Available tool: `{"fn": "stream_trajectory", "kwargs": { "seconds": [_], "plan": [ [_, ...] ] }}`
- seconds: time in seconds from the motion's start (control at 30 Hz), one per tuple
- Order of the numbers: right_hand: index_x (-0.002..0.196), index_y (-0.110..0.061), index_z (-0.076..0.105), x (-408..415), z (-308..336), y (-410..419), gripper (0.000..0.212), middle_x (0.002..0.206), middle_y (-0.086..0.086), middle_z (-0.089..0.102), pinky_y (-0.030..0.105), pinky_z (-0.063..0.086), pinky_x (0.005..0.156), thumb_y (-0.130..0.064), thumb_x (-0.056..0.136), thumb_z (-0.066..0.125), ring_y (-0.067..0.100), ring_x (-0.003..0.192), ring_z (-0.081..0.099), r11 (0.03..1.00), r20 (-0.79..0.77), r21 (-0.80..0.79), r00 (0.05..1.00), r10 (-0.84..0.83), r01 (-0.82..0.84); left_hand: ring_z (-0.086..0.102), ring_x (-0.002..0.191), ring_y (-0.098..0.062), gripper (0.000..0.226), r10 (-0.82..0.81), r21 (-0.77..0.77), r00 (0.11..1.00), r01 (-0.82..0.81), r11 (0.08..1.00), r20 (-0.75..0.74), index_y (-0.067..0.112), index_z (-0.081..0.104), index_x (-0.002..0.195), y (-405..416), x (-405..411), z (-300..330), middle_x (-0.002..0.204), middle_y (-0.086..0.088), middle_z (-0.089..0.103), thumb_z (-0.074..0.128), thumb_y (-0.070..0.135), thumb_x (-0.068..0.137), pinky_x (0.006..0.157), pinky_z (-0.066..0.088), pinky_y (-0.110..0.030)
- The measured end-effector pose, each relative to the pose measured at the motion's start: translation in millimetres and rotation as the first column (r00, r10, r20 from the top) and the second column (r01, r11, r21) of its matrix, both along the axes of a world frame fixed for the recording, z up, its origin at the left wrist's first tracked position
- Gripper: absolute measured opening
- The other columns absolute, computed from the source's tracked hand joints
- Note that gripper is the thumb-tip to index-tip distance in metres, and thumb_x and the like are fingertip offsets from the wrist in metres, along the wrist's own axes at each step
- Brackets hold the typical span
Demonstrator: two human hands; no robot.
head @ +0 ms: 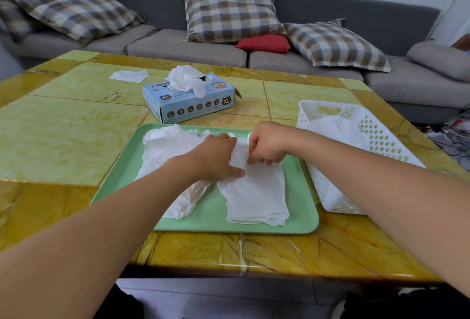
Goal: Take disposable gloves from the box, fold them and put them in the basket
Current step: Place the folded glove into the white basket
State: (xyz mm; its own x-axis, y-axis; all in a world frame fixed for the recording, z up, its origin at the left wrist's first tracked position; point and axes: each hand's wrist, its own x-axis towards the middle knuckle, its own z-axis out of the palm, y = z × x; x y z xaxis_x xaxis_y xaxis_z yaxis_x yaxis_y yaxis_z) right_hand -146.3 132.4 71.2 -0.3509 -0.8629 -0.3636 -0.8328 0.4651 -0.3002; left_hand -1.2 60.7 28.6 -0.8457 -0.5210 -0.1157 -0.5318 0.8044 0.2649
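1. A white glove [256, 191] lies flat on the right half of a green tray [213, 219], its cuff toward the near edge.
2. The left hand [216, 156] presses flat on the glove's far left part, fingers fairly straight.
3. The right hand [267, 144] has its fingers curled, pinching the glove's far end just beside the left hand.
4. Crumpled gloves [165, 156] sit on the tray's left half, partly under the left forearm.
5. The blue glove box [188, 101] stands beyond the tray, with gloves bunched out of its top.
6. A white basket [356, 156] right of the tray holds folded white gloves.
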Motion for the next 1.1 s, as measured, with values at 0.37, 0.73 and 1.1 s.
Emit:
{"fn": "stream_trajectory", "kwargs": {
  "seconds": [0.37, 0.73, 1.1],
  "plan": [
    [0.115, -0.022, 0.065, 12, -2, 64, 0.044, 0.110, -0.003, 0.062, 0.036, 0.055, 0.084, -0.036, 0.078, 0.084, 0.017, 0.096, 0.060, 0.929, -0.149, 0.090, 0.917, 0.370, -0.360, 0.043, 0.131, -0.026, 0.068, 0.046, 0.108, 0.994, -0.035, 0.994, -0.100, 0.019, 0.048, 0.147, -2, -3, -1, 0.149, -0.005, 0.039, 0.072, 0.045, 0.089, 0.111, 0.036, -0.036],
    [0.102, -0.025, 0.071, 14, 1, 96, 0.033, 0.103, -0.007, 0.063, 0.032, 0.054, 0.080, -0.049, 0.081, 0.079, 0.008, 0.093, 0.058, 0.892, -0.107, -0.004, 0.887, 0.449, -0.452, 0.056, 0.103, -0.016, 0.041, -0.032, -0.227, 0.934, -0.053, 0.972, -0.357, 0.024, 0.064, 0.122, 11, 6, 13, 0.121, 0.002, 0.054, 0.074, 0.043, 0.087, 0.082, 0.049, -0.032],
    [0.079, -0.017, 0.060, 20, -6, 102, 0.012, 0.079, 0.001, 0.063, 0.031, 0.042, 0.060, -0.021, 0.090, 0.065, 0.014, 0.067, 0.054, 0.865, -0.083, -0.117, 0.873, 0.481, -0.488, 0.053, 0.106, 0.004, 0.076, -0.269, 0.246, 0.959, 0.282, 0.927, -0.089, 0.037, 0.057, 0.117, 45, 33, 23, 0.116, 0.020, 0.057, 0.082, 0.074, 0.056, 0.088, 0.041, -0.015]
  ]
}}
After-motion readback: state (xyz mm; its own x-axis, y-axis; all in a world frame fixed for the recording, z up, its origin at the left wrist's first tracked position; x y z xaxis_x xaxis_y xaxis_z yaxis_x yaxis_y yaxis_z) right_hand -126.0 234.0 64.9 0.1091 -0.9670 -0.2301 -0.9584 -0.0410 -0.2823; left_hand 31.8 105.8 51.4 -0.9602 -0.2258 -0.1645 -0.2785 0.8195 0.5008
